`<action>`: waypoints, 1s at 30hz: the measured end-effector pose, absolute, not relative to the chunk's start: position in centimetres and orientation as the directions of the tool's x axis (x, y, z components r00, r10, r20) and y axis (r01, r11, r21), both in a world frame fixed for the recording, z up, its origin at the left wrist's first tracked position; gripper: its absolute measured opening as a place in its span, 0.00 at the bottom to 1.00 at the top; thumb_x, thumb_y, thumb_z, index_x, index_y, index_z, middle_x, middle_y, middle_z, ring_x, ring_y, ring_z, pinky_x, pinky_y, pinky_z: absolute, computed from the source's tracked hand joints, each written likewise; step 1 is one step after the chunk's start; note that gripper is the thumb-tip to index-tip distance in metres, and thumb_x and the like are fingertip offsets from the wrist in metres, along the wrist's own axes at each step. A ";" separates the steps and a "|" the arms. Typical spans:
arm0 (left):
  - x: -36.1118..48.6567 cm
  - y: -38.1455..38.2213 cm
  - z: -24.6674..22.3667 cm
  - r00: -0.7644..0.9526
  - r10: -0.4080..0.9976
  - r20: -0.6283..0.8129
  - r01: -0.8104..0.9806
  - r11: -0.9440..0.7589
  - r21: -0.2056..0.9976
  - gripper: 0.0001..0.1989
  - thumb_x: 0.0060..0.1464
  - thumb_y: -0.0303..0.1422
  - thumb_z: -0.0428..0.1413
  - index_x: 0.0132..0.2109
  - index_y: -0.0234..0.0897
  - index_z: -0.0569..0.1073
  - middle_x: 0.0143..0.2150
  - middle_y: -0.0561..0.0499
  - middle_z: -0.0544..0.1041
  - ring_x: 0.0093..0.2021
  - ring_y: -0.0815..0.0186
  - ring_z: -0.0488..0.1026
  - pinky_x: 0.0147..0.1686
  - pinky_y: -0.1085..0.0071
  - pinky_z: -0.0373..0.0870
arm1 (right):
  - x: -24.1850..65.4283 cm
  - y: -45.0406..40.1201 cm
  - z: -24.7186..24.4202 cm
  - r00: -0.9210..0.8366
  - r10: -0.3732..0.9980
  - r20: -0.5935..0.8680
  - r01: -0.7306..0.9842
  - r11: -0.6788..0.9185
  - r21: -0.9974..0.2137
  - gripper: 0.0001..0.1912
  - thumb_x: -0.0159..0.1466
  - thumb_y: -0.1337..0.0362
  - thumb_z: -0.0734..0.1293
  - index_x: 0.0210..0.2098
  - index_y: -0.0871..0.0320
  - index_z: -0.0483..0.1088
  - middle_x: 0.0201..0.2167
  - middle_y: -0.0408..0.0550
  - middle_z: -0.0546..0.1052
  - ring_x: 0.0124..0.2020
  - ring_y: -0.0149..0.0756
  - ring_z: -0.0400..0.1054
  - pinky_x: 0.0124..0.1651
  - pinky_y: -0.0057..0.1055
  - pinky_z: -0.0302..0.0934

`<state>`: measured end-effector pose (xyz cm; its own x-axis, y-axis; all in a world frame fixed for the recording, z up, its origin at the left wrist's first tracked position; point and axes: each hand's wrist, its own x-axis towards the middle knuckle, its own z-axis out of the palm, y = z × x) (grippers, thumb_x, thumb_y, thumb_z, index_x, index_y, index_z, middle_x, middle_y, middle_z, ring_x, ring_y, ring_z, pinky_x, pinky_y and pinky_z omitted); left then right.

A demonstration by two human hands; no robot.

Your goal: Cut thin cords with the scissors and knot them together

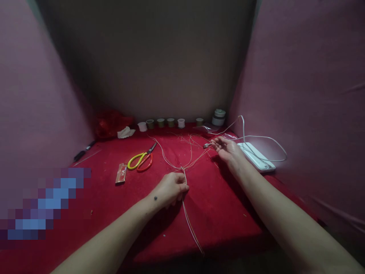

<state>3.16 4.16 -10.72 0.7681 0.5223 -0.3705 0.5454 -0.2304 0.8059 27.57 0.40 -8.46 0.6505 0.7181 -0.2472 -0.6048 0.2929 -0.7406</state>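
Note:
My left hand (171, 188) is closed in a pinch on a bundle of thin pale cords (191, 228) at the middle of the red-covered table. The cords' loose ends trail toward the front edge. Just above the fingers, the strands gather at a small knot (182, 168) and fan out toward the back. To the right, my right hand (226, 151) is raised palm-up with bent fingers, where straight strands (198, 156) from the knot reach its fingertips. A white cable plug (207, 145) lies beside those fingertips. The exact grip there is hard to see.
Scissors (145, 158) with yellow and red handles lie left of centre, by a small packet (121, 174). Several thread spools (161, 122) and a lidded jar (219, 117) line the back. A red plastic bag (111, 123) and a white power bank (256, 156) with cable flank them.

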 end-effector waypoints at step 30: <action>2.6 4.5 -10.0 0.804 0.460 -0.376 0.433 -0.021 0.901 0.10 0.47 0.38 0.54 0.27 0.37 0.62 0.13 0.60 0.60 0.09 0.76 0.53 0.08 0.80 0.44 | 24.6 -3.3 -7.6 0.530 0.529 0.663 0.844 -0.248 -0.476 0.10 0.55 0.70 0.62 0.37 0.62 0.67 0.45 0.58 0.62 0.40 0.42 0.62 0.38 0.35 0.57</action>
<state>2.56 4.54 -9.95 0.8042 0.4602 -0.3762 0.4333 -0.0205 0.9010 24.59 -3.26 -7.56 0.5297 0.5291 0.6629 0.8437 -0.2481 -0.4760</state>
